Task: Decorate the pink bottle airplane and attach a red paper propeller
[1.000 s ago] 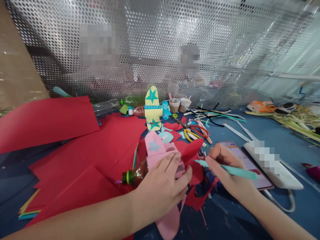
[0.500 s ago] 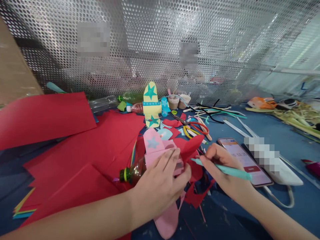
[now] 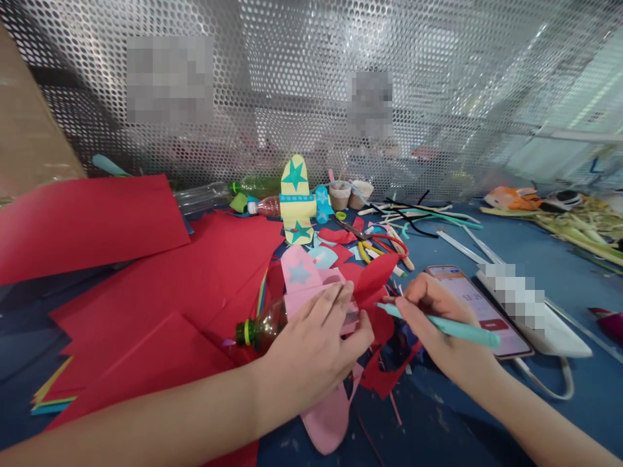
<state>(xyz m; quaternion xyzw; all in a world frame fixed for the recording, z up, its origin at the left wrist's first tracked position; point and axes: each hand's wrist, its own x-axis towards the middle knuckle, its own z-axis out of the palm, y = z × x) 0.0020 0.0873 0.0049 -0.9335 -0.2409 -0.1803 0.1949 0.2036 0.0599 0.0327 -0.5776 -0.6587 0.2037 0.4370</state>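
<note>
My left hand curves over a green plastic bottle that lies on its side, its capped neck pointing left. Pink paper wings wrap the bottle, one carrying a pale blue star. At the bottle's right end stand red paper pieces shaped like fins. A teal pen sits in my right hand, pinched between thumb and fingers. Its tip points left, close to the red paper; whether it touches is unclear. My left palm hides the bottle's middle.
Red sheets cover the left side. Behind the bottle are a yellow paper plane, scissors and paper scraps. A phone and a white device lie right. A perforated metal panel closes the back.
The pen and my right hand have shifted slightly right, away from the red paper. My left hand keeps its hold on the bottle. The whole view has moved a little.
</note>
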